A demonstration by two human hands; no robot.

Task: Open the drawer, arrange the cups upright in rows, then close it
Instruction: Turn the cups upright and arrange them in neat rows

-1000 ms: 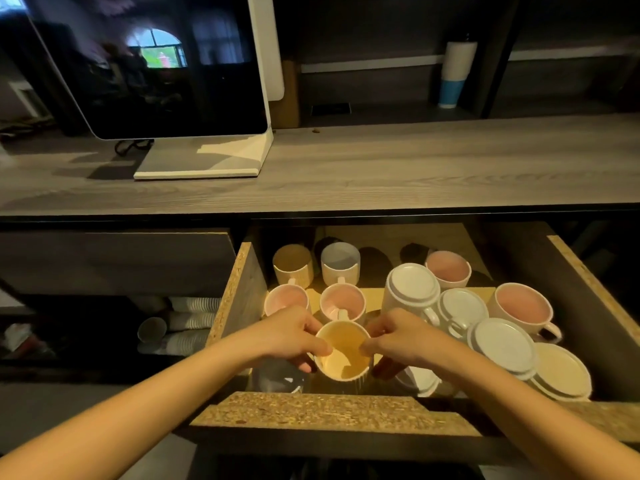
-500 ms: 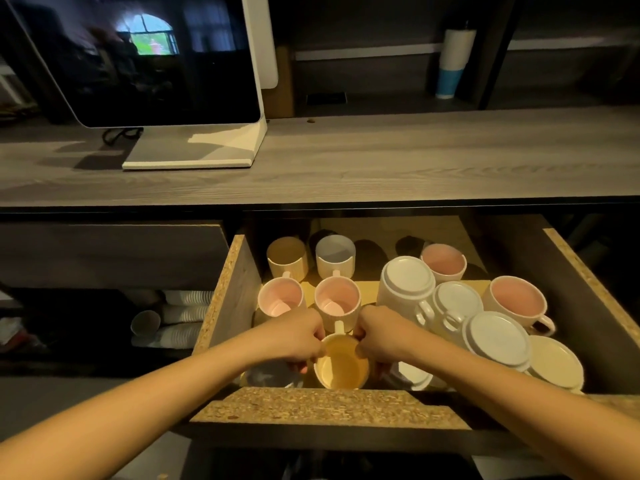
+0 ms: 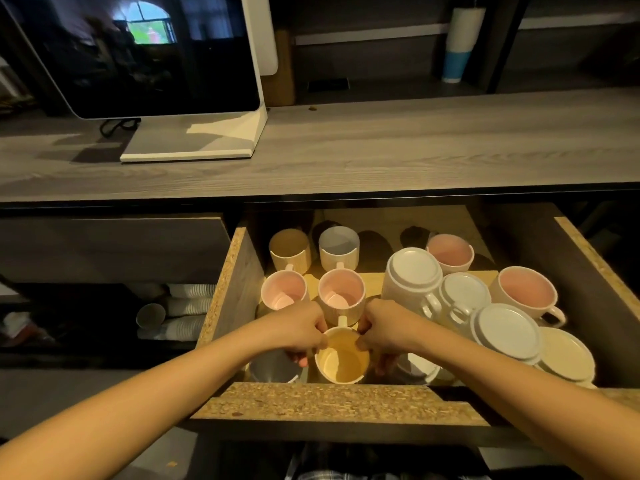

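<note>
So the yellow cup [image 3: 342, 361] is gripped upright by both hands, left hand [image 3: 300, 336] and right hand [image 3: 385, 332], at the front of the open drawer [image 3: 322, 400], right behind two pink cups [image 3: 341, 294].

In the open drawer [image 3: 239, 268], upright cups [image 3: 341, 296] stand left in rows, upturned cups [image 3: 414, 271] crowd right.

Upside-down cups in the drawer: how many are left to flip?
4 clearly: tall white cup at centre, smaller white one beside it, wide white one nearer, cream one front right. Another may sit hidden behind the right hand.
</note>
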